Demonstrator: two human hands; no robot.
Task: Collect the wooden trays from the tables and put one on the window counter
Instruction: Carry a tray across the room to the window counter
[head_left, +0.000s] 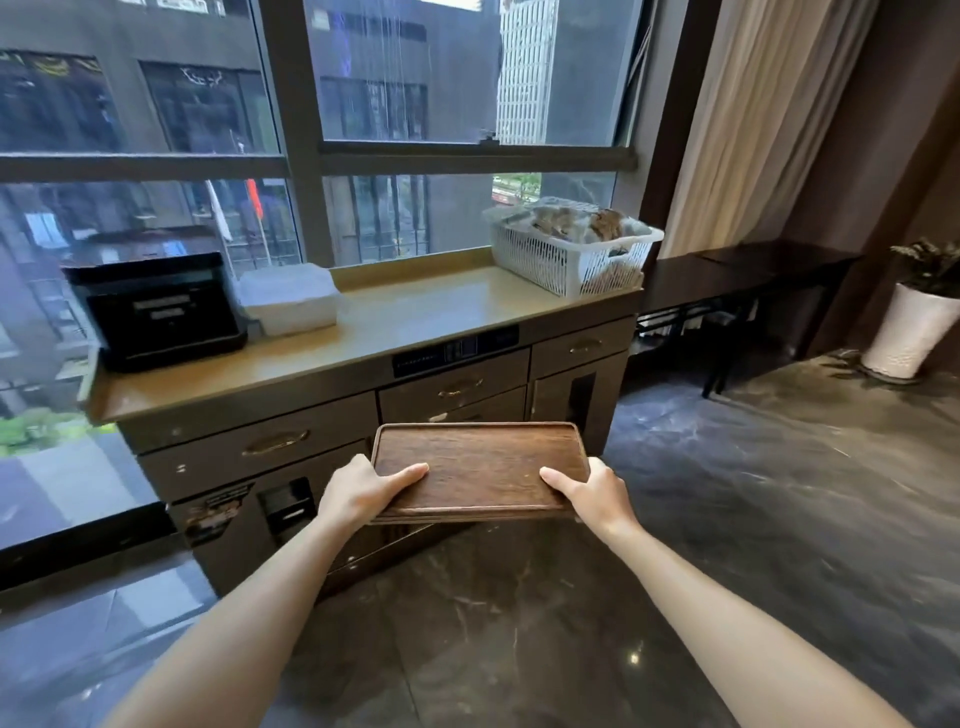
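- Window counter (415, 317) fills mid-frame, bare between white box (288, 299) and basket (569, 249).
- Left hand (363, 491) and right hand (589, 491) clasp the tray stack (478, 467) by its short ends, lower centre.
- Long axis runs parallel to the counter edge; the bare stretch lies above and ahead, both hands equally near.

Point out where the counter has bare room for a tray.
The widest bare stretch of the counter lies between the white box and the basket. The left end is crowded by the black machine beside the box. Both hands, left and right, hold the trays.
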